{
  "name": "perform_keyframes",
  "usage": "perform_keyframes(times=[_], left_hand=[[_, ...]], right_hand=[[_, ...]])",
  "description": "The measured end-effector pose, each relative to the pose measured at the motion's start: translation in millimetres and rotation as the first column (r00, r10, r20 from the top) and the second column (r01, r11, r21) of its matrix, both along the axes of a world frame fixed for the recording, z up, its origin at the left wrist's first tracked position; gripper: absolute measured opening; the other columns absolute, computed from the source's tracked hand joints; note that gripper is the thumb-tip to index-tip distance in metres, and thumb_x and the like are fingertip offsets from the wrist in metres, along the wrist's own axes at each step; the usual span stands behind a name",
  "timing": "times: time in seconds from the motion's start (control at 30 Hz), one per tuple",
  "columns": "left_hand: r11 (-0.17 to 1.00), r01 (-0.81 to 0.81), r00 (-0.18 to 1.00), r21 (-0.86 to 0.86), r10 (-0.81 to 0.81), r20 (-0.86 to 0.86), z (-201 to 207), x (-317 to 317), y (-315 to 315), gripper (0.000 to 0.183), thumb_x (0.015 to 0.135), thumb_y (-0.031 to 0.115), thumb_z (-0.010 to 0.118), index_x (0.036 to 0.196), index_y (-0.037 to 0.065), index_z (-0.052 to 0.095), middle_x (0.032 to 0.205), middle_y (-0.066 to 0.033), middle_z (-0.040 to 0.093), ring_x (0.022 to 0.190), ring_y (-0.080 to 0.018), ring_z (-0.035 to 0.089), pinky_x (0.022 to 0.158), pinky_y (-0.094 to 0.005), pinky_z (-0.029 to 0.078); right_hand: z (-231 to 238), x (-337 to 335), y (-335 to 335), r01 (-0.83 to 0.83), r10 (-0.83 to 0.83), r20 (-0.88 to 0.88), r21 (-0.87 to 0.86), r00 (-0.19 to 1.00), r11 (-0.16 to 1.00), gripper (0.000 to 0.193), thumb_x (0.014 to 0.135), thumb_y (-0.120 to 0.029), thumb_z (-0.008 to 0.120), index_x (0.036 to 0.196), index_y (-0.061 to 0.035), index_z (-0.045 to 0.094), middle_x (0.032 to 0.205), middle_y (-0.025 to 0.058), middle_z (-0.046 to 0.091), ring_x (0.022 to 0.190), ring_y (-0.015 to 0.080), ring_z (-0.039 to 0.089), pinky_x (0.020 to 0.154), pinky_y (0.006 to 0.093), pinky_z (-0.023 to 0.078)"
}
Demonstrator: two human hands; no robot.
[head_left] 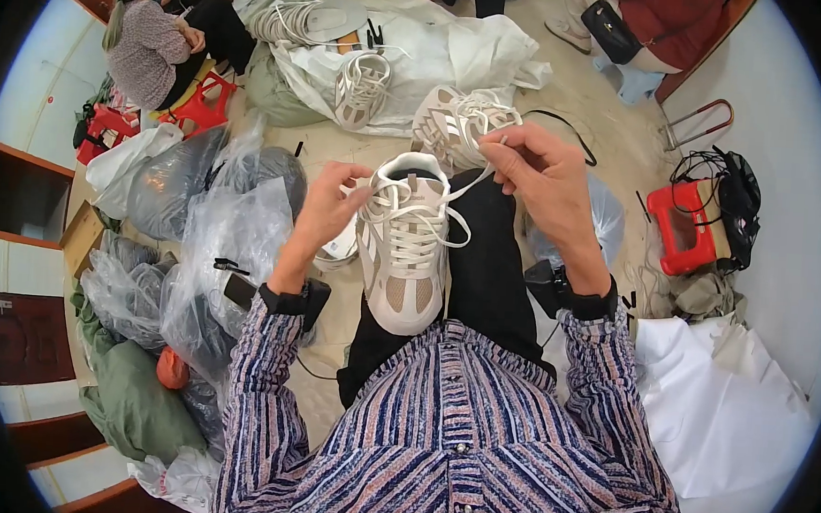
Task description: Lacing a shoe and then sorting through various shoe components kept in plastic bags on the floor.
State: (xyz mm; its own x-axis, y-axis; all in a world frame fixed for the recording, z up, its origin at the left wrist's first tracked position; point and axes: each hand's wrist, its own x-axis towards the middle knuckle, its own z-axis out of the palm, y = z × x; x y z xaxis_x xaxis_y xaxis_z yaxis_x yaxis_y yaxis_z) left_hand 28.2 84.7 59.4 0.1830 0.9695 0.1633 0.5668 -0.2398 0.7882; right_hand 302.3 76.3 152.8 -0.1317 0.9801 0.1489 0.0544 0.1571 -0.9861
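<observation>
Lap shoe: a white-and-beige trainer (404, 247) lies on the person's black-trousered thighs, toe toward the striped shirt (457, 419); the other places are given from this trainer.
Right hand: the right hand (540, 175), above and to the right of the trainer, pinches the white lace (469, 183) between thumb and fingers, drawing a length away from the collar.
Left hand: the left hand (331, 200) is at the trainer's left collar edge, fingers bent; whether they grasp a lace strand or merely touch there, I cannot tell.
Clear bags: left of the trainer, a heap of clear plastic bags (232, 246) holds greyish, bulky contents, blurred by the film.
Green sack: farther left and nearer the person, a bulging green sack (143, 405); its contents are hidden.
Orange bag: a small knotted-looking orange bag (172, 368) sits beside that sack.
White sack: beyond the trainer, a flattened white sack (442, 52) bears another shoe (361, 89) and coiled white cord (289, 21).
Handbag: beyond and right of the trainer, a black handbag (610, 32) hangs against another person; its inside is hidden.
</observation>
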Motion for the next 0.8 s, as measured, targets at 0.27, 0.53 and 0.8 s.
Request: perform_keyframes(times=[0.27, 0.53, 0.8], left_hand=[[0.99, 0.097, 0.989, 0.099, -0.085, -0.12, -3.6, 7.7, 10.0, 0.012, 0.078, 0.005, 0.056, 0.089, 0.0, 0.052, 0.08, -0.0075, 0.055, 0.076, -0.0161, 0.053, 0.062, -0.0279, 0.043], [0.92, 0.392, 0.51, -0.026, -0.194, 0.838, 100.3, 23.4, 14.4, 0.023, 0.089, 0.015, 0.051, 0.107, 0.001, 0.048, 0.077, -0.005, 0.056, 0.071, -0.0094, 0.052, 0.064, -0.024, 0.043], [0.776, 0.017, 0.759, -0.63, 0.4, 0.513, -98.0, -18.1, 20.3, 0.041, 0.085, 0.032, 0.057, 0.112, 0.002, 0.051, 0.088, -0.0068, 0.058, 0.081, -0.0147, 0.055, 0.072, -0.0288, 0.044]], right_hand=[[15.5, -7.7, -7.2, -0.032, 0.032, 0.035, 0.009, 0.999, 0.999, 0.013, 0.08, -0.009, 0.064, 0.087, 0.0014, 0.064, 0.07, 0.0024, 0.059, 0.06, 0.0062, 0.052, 0.054, 0.0193, 0.042], [-20.6, -7.8, 60.5, -0.285, 0.258, -0.164, -0.171, 0.952, 0.943, 0.034, 0.085, -0.021, 0.057, 0.109, 0.0025, 0.055, 0.084, 0.0143, 0.064, 0.071, 0.0194, 0.064, 0.062, 0.0283, 0.051], [-143.6, -66.7, 99.1, -0.367, 0.379, 0.704, -0.178, 0.601, 0.913, 0.033, 0.083, -0.024, 0.05, 0.101, 0.0022, 0.057, 0.099, 0.0239, 0.059, 0.095, 0.0374, 0.055, 0.083, 0.0425, 0.042]])
